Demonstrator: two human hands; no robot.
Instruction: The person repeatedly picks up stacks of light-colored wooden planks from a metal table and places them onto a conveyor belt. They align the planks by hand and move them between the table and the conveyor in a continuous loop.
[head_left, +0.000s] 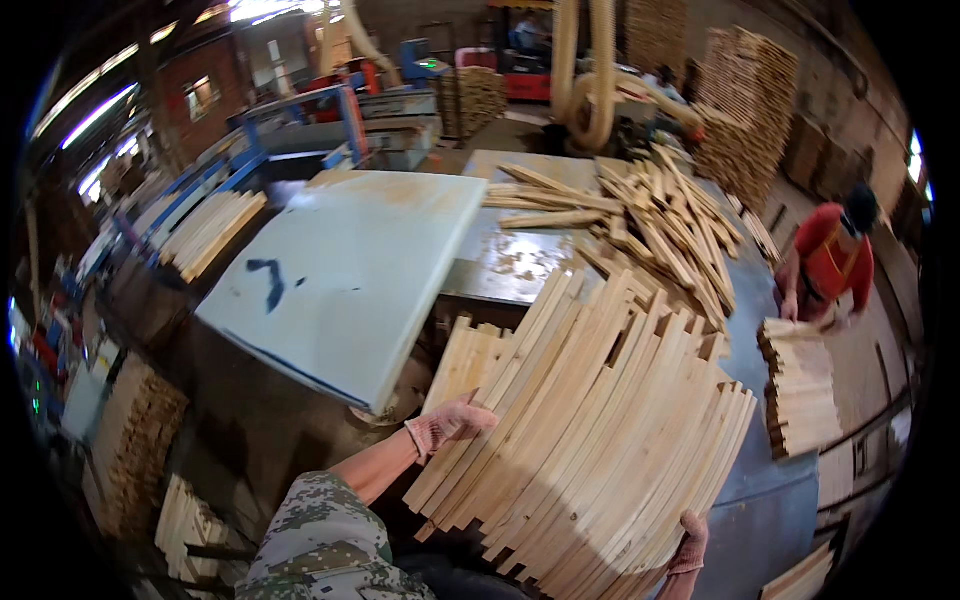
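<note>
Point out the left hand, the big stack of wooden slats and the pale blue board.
left hand (447, 425), head view, back of the glove
stack of wooden slats (600, 420), head view, top slats
pale blue board (350, 270), head view, flat top

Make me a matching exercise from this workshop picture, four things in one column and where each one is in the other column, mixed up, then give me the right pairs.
Things:
1. left hand
2. right hand
3. pale blue board
4. person in a red top

Places:
A. at the right, bent over a smaller stack of slats
B. pressed against the left side of the big slat bundle
C. lying flat, left of the bundle
D. at the bundle's lower right edge

Pairs: 1-B, 2-D, 3-C, 4-A
</note>
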